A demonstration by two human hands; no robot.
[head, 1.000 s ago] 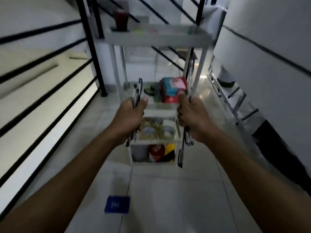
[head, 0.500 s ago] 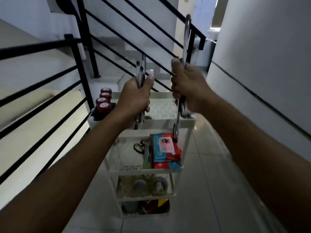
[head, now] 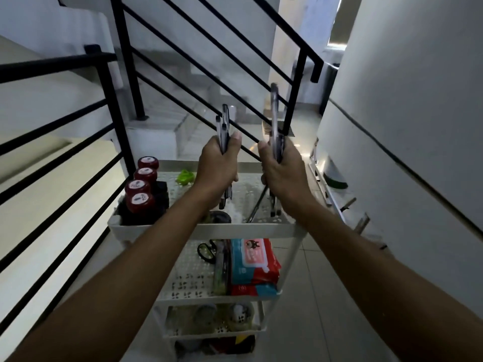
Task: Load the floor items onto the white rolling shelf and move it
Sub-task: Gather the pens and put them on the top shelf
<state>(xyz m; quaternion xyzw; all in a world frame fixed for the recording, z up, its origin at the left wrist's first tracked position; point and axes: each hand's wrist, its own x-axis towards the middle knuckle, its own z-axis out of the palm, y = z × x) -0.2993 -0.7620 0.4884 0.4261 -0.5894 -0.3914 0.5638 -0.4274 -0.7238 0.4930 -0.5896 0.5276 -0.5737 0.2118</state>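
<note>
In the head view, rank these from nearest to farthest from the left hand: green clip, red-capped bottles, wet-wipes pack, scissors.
From the left hand:
1. green clip, top tray, just left of the hand.
2. red-capped bottles, top tray's left edge.
3. scissors, second tier, and wet-wipes pack beside them: too close to call.

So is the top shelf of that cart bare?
No, four red-capped bottles stand along the left side of the top shelf.

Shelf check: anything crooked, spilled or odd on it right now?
Nothing spilled. On the white rolling shelf, the red-capped bottles stand upright. Odd bit: the left hand and right hand each grip pens above the top tier, not yet loaded.
</note>
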